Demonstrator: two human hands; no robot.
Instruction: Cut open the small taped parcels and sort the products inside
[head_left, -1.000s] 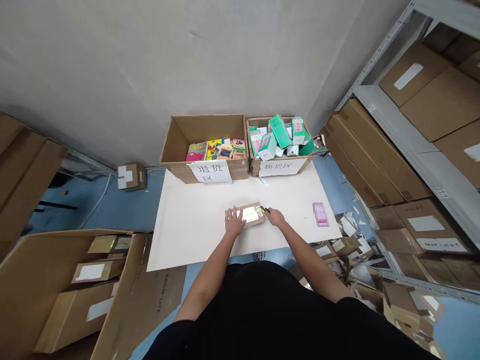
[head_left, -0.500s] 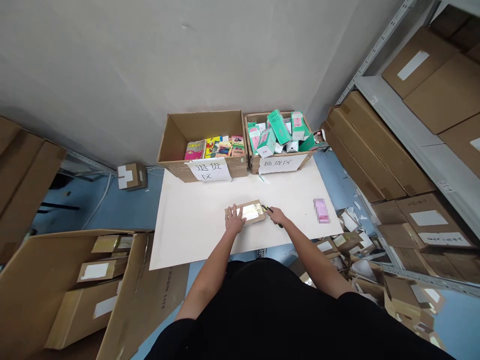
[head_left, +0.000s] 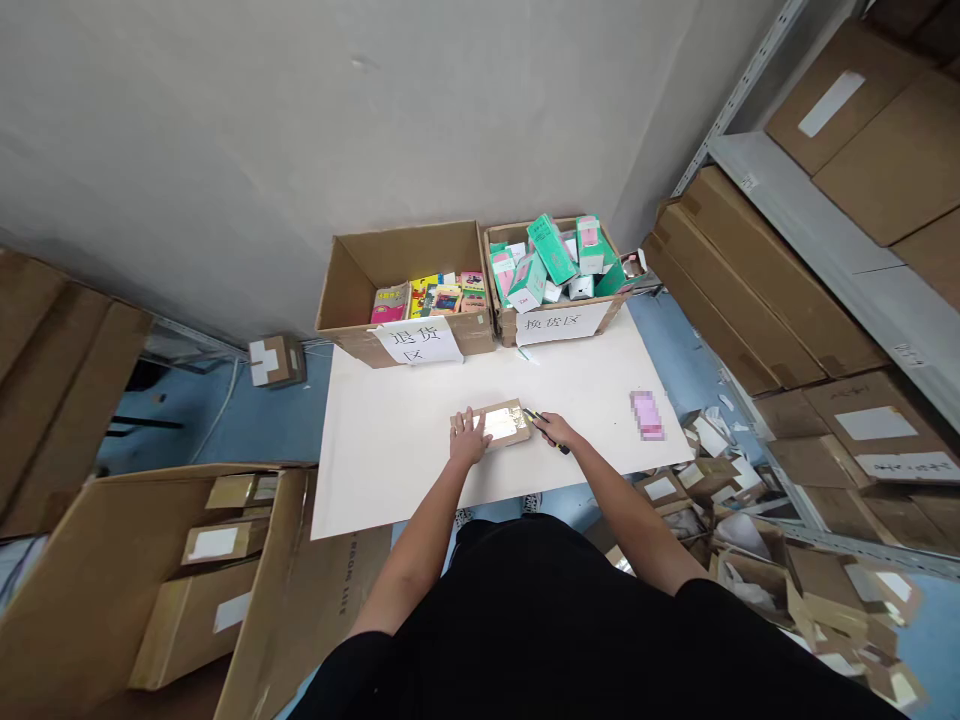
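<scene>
A small cardboard box (head_left: 516, 407) with a shiny white label lies flat on the white table (head_left: 390, 470). My left hand (head_left: 469, 437) rests on the box's left end, fingers spread over its top. In my right hand (head_left: 556, 430) is a black and yellow utility knife (head_left: 541, 418), with my fingers wrapped round its handle. The knife's tip points at the right end of the box; whether it touches the cardboard I cannot tell.
At the table's back stand an open carton (head_left: 352, 330) of books and another carton (head_left: 507, 325) of green and white boxes. A pixelated pink item (head_left: 647, 415) lies at the right. A large carton (head_left: 82, 560) of parcels stands left; shelving (head_left: 810, 220) rises right, above discarded boxes (head_left: 825, 590).
The view has shifted slightly. My left hand stays on the box, while the knife in my right hand has turned a little and more of it shows.
</scene>
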